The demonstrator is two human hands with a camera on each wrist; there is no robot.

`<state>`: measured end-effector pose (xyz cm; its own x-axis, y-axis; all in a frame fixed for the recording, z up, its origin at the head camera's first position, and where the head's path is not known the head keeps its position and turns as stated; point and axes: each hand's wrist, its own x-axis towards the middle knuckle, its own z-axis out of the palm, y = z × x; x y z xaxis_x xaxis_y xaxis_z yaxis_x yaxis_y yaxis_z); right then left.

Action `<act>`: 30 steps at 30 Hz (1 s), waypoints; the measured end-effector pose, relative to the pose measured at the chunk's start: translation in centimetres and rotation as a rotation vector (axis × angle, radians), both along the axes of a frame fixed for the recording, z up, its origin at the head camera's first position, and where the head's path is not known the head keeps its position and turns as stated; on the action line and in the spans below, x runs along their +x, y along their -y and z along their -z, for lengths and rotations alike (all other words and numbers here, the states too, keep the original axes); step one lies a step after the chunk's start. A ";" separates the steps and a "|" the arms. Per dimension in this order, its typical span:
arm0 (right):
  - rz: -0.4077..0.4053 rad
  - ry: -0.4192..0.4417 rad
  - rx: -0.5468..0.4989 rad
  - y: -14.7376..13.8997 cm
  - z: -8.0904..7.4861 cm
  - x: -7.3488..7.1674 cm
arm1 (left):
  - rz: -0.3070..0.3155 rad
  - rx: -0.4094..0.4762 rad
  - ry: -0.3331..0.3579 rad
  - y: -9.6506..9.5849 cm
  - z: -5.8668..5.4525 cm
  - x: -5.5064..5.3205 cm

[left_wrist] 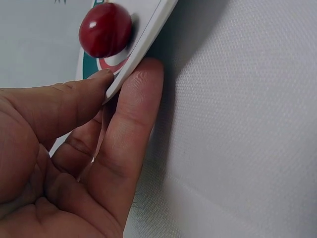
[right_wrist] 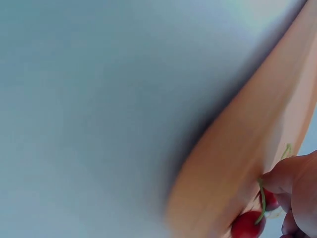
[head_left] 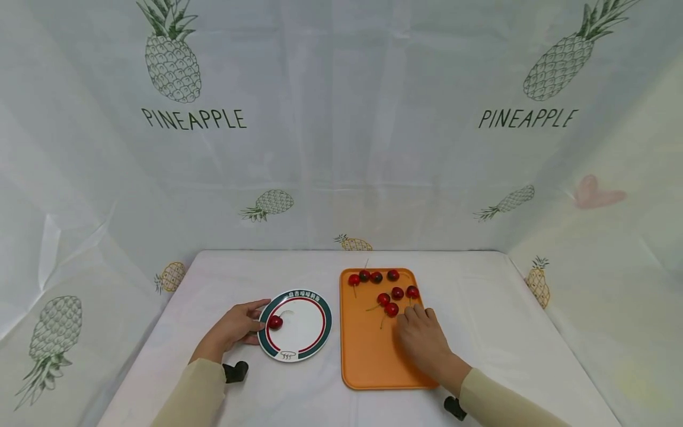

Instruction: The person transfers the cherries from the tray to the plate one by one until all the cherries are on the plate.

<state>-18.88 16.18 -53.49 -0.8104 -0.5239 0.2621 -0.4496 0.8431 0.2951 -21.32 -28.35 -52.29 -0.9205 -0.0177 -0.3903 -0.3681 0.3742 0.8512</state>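
Note:
My left hand (head_left: 235, 326) pinches the left rim of a white plate (head_left: 304, 326) with a green and red border, thumb on top and fingers beneath. One red cherry (left_wrist: 105, 30) with a stem lies on the plate near the thumb. My right hand (head_left: 424, 338) is low over the right side of an orange tray (head_left: 365, 356), its fingers bent downward beside a cherry (head_left: 392, 309). In the right wrist view, a stemmed cherry (right_wrist: 247, 225) lies by the fingertips, and another cherry (right_wrist: 269, 200) is partly hidden behind them. Whether the fingers grip a cherry cannot be seen.
Several more cherries (head_left: 376, 277) lie across the tray's far half, some with stems. The tray and plate stand side by side on a white-covered table (head_left: 480, 308). A pineapple-printed sheet (head_left: 352, 118) hangs behind and at both sides.

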 end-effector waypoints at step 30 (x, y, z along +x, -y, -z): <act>0.029 -0.054 -0.210 -2.7 0.7 0.5 | -0.002 0.028 -0.003 0.0 0.0 0.0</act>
